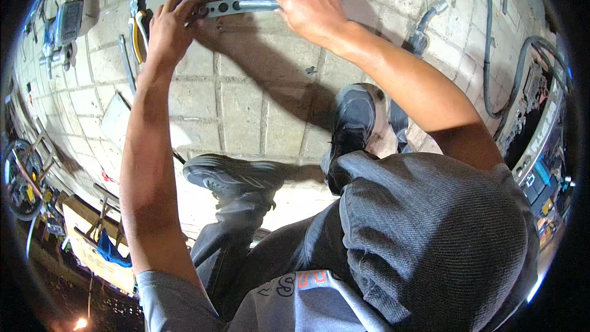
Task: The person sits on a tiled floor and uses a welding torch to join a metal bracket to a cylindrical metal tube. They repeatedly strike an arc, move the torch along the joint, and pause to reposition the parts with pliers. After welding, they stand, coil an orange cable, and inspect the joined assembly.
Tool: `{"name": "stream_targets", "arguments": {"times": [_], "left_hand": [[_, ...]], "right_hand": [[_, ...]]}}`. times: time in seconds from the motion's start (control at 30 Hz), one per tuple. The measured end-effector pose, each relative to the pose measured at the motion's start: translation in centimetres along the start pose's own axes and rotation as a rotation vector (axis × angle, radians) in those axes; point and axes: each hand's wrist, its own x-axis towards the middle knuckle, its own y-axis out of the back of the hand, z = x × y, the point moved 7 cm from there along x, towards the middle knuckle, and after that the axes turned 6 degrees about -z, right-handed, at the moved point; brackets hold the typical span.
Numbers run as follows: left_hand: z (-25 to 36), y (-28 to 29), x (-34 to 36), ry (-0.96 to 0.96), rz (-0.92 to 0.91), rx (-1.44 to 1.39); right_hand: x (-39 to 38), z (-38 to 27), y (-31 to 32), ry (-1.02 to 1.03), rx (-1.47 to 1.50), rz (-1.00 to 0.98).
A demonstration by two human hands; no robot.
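Note:
A grey metal bar with round holes (236,6) lies across the paved floor at the top of the view. My left hand (169,27) grips its left end, fingers curled around it. My right hand (310,6) closes over its right end. Both arms reach forward from the lower edge. Pliers with yellow handles (139,34) lie on the pavers just left of my left hand. My two dark shoes (230,175) stand on the pavers below the bar.
Grey conduit with a fitting (424,27) and dark cables (491,55) run along the right. An open electrical cabinet (538,141) stands at the right edge. A grey box (67,21) sits at the upper left. A white flat piece (117,120) lies left of the shoes.

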Motion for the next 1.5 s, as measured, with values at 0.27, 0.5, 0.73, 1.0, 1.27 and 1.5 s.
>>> {"name": "stream_targets", "arguments": {"times": [0.27, 0.5, 0.73, 1.0, 1.27, 1.5], "left_hand": [[0.2, 0.1, 1.8, -0.086, -0.024, -0.045], [4.8, 0.0, 6.1, -0.241, 0.082, -0.068], [7.3, -0.2, 7.4, -0.228, 0.189, -0.066], [6.2, 0.1, 5.4, -0.046, 0.287, -0.045], [4.6, -0.3, 8.8, -0.025, -0.1, -0.141], [6.4, 2.0, 8.3, 0.051, -0.253, -1.038]], "right_hand": [[-0.2, 1.5, 0.1, -0.048, 0.012, -0.031], [-2.6, 5.9, 1.3, -0.166, -0.042, 0.047], [-3.0, 7.6, 3.0, -0.16, 0.04, 0.11], [-3.1, 9.1, 2.2, -0.164, -0.146, 0.024], [-5.0, 8.4, 2.8, -0.156, -0.082, -0.148], [-3.7, 10.4, 3.2, -0.108, -0.109, 0.044]]}}
